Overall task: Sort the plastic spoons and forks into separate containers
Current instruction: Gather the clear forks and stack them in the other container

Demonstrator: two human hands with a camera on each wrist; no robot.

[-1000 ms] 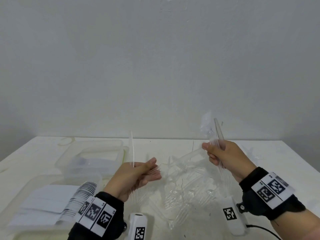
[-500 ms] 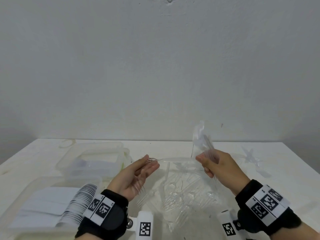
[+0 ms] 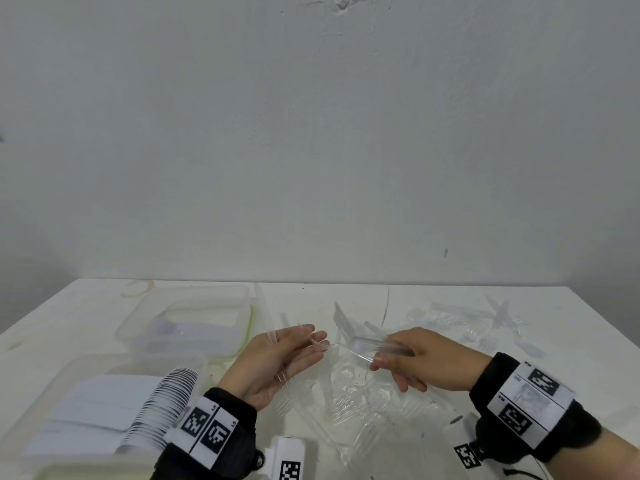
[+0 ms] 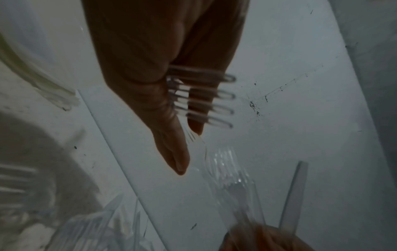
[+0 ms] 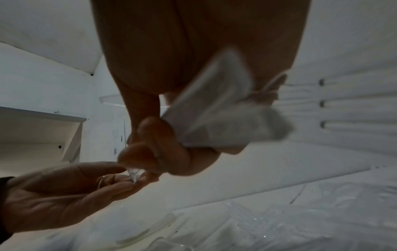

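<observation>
My left hand [image 3: 311, 341] is palm up over the table and holds clear plastic forks [image 3: 282, 393] across its palm. Their tines [image 4: 214, 101] stick out past the fingers in the left wrist view. My right hand [image 3: 381, 355] grips a bundle of clear cutlery [image 3: 363, 342] that points left, its tip touching the left fingertips. In the right wrist view the bundle [image 5: 225, 118] looks whitish, and the right fingers [image 5: 150, 152] pinch a clear tip against the left hand [image 5: 75, 186]. A pile of clear forks [image 3: 353, 410] lies on the table under both hands.
A clear container [image 3: 52, 455] at the near left holds a row of stacked white spoons [image 3: 162, 407]. Behind it stands a second clear container [image 3: 187, 327] with a green seal. More loose clear cutlery [image 3: 485, 323] lies at the far right of the white table [image 3: 571, 341].
My right hand has come down and leftward, tipping its bundle from upright to pointing left. The left hand stayed palm up. The two hands now meet.
</observation>
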